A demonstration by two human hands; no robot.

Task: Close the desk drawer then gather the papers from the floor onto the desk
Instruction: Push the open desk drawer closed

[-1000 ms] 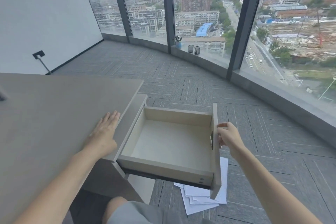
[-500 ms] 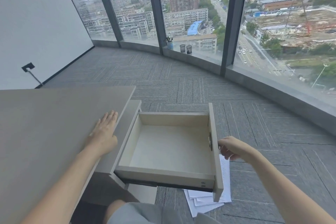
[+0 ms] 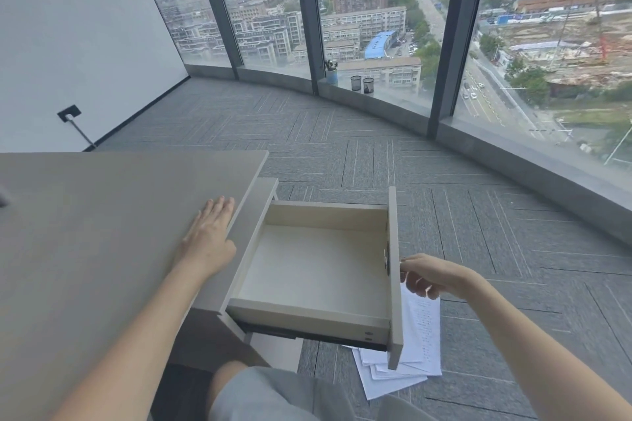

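The empty beige drawer stands pulled far out from the right side of the grey desk. My left hand lies flat on the desk top near its right edge, fingers together, holding nothing. My right hand touches the outer face of the drawer front with curled fingers. A loose pile of white printed papers lies on the carpet under and to the right of the drawer, partly hidden by it.
Grey carpet tiles cover the floor up to a curved glass wall. On the window ledge stand two black mesh cups and a small potted plant. A white wall rises at the left. My knee shows at the bottom.
My right hand slid down the drawer front from near its top edge to its middle. The drawer is still out and my left hand has stayed on the desk.
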